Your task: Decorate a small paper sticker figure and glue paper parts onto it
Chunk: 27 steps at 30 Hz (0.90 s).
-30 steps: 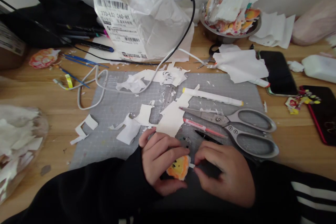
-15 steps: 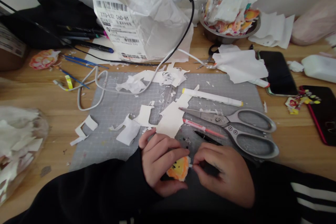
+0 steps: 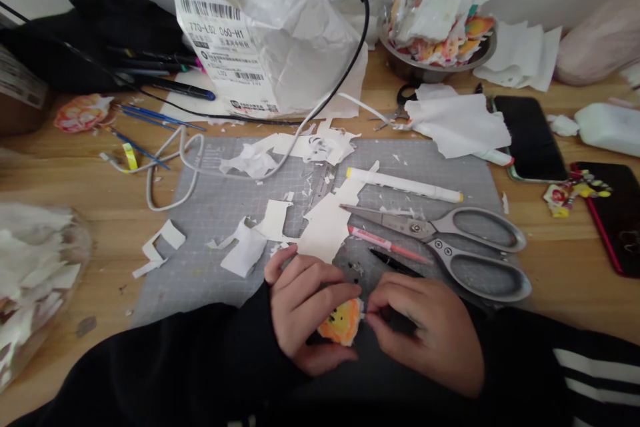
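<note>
Left hand (image 3: 305, 320) fingers curled tight around orange sticker (image 3: 341, 321); right hand (image 3: 425, 330) fingertips pinched narrow at its right edge. Far bag (image 3: 270, 40) label reads "060-H1".

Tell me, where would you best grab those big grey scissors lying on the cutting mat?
Probably by the two handle loops, coming from the right. The scissors lie flat on the grey mat with the looped handles to the right and the pointed blades to the left, tips by a white paper scrap. The loops are wide, blunt and uncovered, while a pink pen lies close along the blades.
</note>
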Motion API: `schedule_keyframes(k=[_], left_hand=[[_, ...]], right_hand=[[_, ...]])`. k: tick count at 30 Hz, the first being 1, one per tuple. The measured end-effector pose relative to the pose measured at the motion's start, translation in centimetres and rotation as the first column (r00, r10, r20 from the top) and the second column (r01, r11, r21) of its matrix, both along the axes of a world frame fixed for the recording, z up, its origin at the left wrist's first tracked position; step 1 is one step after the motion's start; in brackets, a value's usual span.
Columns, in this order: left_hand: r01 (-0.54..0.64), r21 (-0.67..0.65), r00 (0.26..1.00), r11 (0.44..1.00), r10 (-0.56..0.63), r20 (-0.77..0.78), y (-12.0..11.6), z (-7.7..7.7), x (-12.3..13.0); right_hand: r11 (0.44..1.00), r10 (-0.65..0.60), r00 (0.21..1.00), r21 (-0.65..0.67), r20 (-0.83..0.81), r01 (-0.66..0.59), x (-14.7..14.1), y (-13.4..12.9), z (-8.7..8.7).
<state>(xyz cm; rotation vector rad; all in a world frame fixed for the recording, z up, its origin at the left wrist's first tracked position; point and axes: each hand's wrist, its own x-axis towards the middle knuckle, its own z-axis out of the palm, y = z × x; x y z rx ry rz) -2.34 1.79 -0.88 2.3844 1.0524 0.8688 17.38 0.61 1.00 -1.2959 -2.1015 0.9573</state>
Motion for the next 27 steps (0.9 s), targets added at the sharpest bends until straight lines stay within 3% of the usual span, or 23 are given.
schedule_keyframes(k=[13,19,23,27], left_hand=[[-0.023,-0.016,1.0,1.0,0.023,0.007,-0.2,0.0,0.2],[-0.014,-0.045,0.999,0.999,0.012,-0.038,0.0,-0.3,-0.1],[0.018,-0.054,0.996,0.998,-0.023,-0.088,0.1,-0.6,-0.4],[0.043,-0.051,0.986,0.998,-0.051,-0.159,0.8,-0.1,-1.1]], right_hand=[[1.0,0.008,1.0,0.001,-0.003,-0.008,0.0,0.1,0.2],[1.0,-0.011,1.0,-0.011,0.004,0.011,0.1,-0.2,0.0],[0.997,-0.08,0.994,-0.019,-0.076,0.079,0.1,-0.4,-0.1],[0.997,-0.08,0.991,-0.025,-0.106,0.078,0.1,-0.2,0.4]])
